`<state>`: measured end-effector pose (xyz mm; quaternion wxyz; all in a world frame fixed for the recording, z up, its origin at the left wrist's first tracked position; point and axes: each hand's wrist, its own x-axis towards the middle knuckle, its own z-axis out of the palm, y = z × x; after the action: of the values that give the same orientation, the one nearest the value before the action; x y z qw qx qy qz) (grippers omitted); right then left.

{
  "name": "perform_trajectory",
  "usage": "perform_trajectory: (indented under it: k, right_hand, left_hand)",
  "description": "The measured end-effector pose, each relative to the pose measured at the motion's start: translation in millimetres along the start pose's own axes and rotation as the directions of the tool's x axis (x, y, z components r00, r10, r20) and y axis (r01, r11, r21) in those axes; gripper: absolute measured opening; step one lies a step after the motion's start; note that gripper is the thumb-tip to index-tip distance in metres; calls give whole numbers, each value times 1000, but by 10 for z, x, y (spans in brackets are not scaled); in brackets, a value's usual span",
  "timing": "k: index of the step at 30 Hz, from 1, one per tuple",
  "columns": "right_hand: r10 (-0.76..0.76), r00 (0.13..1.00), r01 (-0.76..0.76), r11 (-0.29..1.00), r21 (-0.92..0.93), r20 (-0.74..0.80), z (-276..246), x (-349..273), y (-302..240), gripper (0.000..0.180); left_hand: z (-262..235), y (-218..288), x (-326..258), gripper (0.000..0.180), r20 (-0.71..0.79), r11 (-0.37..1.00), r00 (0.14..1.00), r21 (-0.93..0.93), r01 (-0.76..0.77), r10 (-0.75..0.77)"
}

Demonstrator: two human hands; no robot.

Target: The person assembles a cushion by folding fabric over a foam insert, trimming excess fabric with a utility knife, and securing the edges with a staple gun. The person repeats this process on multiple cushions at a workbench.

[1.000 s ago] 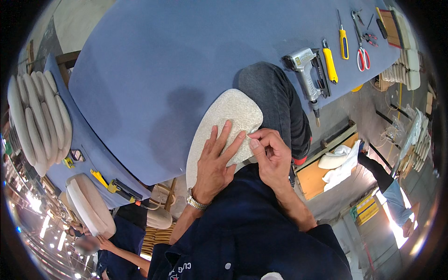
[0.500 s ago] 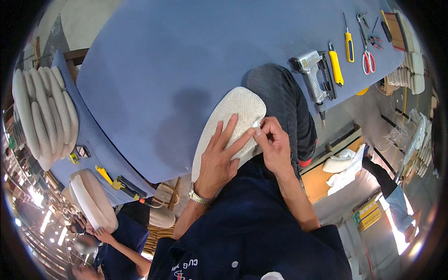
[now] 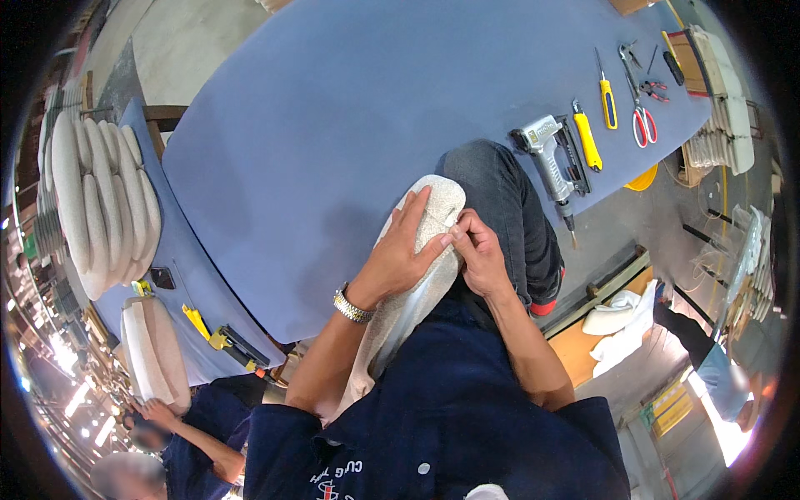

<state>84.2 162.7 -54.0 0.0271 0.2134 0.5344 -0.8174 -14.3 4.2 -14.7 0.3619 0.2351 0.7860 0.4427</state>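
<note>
A pale beige fabric-covered cushion [image 3: 442, 204] is held up on its edge at my lap, beside my right thigh, its long side facing me. My left hand [image 3: 392, 262], with a metal watch on the wrist, grips it from the left, fingers over the top and thumb toward the near edge. At the cushion's right edge my right hand [image 3: 482, 258] is closed in a pinch on the cover fabric. Both thumbs nearly meet there. Whether something small sits between the right fingertips is hidden.
On the blue table [image 3: 333, 125] to the right lie a staple gun [image 3: 546, 154], a yellow utility knife [image 3: 587, 142], a yellow-handled screwdriver [image 3: 608, 104], scissors [image 3: 643, 125] and pliers [image 3: 654, 90]. Stacked cushions [image 3: 104, 204] stand at left. A co-worker's hand [image 3: 157, 412] holds another cushion [image 3: 150, 342].
The cushion has been tilted from lying face up to standing more on its edge, its near side now showing. My left hand has turned with it. The right hand stays pinched at the edge.
</note>
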Motion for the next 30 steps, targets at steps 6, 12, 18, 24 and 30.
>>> perform_trajectory:
  k: [6,12,18,24,30]
  right_hand:
    - [10,1000,-11,994,109,10,-17,-60,30,19]
    - [100,994,-104,990,96,43,-97,-90,-42,14]
    - [-151,979,50,829,-557,-137,-776,201,-663,13]
    - [-424,882,-161,134,-978,-203,-1800,879,-205,58]
    - [-344,915,-139,218,-966,-210,-1892,902,-580,64]
  left_hand:
    - [69,176,-10,79,-39,991,997,118,70,-65]
    - [107,259,-14,76,-38,958,984,221,180,-176]
    - [202,333,-19,74,-147,918,976,341,200,-158]
    - [234,432,10,73,-167,860,978,473,193,-128]
    - [258,367,1,72,-199,865,975,468,179,-94]
